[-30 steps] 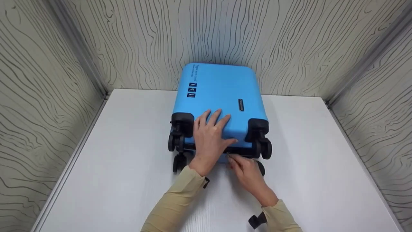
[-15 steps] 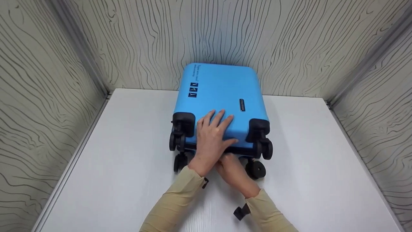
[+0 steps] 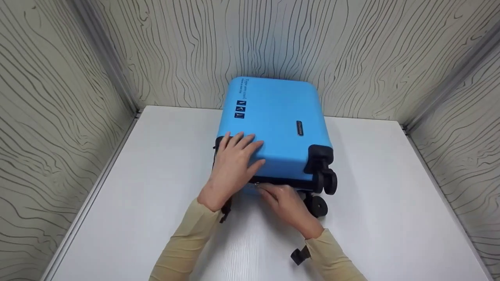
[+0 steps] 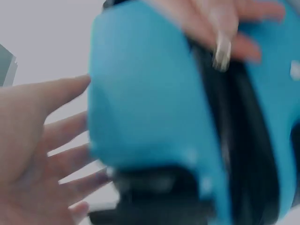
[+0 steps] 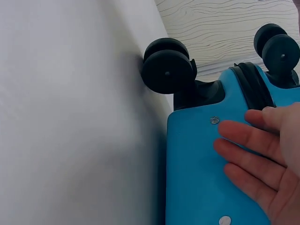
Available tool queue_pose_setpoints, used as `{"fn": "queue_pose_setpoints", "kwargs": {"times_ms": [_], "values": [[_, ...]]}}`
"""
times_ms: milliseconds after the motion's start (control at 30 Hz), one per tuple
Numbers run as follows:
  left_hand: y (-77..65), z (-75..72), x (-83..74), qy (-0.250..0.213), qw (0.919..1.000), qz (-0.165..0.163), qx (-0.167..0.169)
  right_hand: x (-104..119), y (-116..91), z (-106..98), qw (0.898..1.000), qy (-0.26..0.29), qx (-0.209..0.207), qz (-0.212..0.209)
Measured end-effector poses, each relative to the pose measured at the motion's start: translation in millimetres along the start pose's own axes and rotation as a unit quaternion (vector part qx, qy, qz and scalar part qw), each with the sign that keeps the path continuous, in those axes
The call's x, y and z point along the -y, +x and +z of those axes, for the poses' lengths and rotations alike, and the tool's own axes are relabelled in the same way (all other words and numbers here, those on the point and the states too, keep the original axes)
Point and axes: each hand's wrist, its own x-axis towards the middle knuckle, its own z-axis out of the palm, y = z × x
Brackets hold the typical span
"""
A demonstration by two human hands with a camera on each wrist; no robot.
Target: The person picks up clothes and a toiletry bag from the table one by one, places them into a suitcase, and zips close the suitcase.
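A light blue hard-shell suitcase (image 3: 281, 105) lies flat, its wheels towards me. My left hand (image 3: 232, 168) rests with spread fingers on the near left corner of the upper shell, covering the wheel mount there. In the left wrist view its thumb and fingers reach along the shell's edge. My right hand (image 3: 287, 205) is at the near end, pinching a small metal zipper pull (image 4: 222, 54) on the black zipper band (image 3: 287, 182). Its other fingers lie over the lower shell in the right wrist view.
Black caster wheels (image 3: 330, 183) jut from the near right corner, with a lower wheel (image 3: 318, 207) under them. The suitcase lies on a white table (image 3: 375, 187), close to the wood-patterned back wall (image 3: 187, 50). A black strap (image 3: 300, 255) hangs by my right cuff.
My right hand has moved left along the zipper band with the pull. My left hand has shifted left across the shell towards the corner.
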Motion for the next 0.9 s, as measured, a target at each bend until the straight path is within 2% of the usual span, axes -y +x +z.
{"fn": "queue_pose_setpoints", "kwargs": {"times_ms": [133,267,367,533,633,733,900], "values": [[-1.2,-17.8,19.2,-0.031,0.9966,-0.031,0.07,-5.3,-6.0,-1.7,1.0,0.001,-0.015,-0.017],[-0.1,-27.0,33.1,-0.044,0.9926,-0.057,0.098,-11.8,-19.2,-8.9,1.0,0.016,-0.008,-0.011],[3.9,-27.4,40.7,-0.045,0.9924,-0.064,0.095,-17.2,-33.1,-16.9,1.0,0.024,-0.005,0.005],[16.6,-18.3,47.8,-0.072,0.9924,-0.052,0.085,-27.0,-58.1,-28.1,0.998,0.024,-0.051,0.002],[28.8,-8.2,52.7,-0.09,0.9925,-0.044,0.07,-31.2,-67.2,-31.6,0.997,0.011,-0.079,-0.005],[42.1,4.4,59.1,-0.111,0.9918,-0.037,0.052,-33.2,-72.0,-33.3,0.996,0.008,-0.09,-0.001],[54.4,26.0,70.2,-0.172,0.984,-0.041,0.024,-32.4,-73.9,-31.6,0.994,0.045,-0.098,0.005]]}}
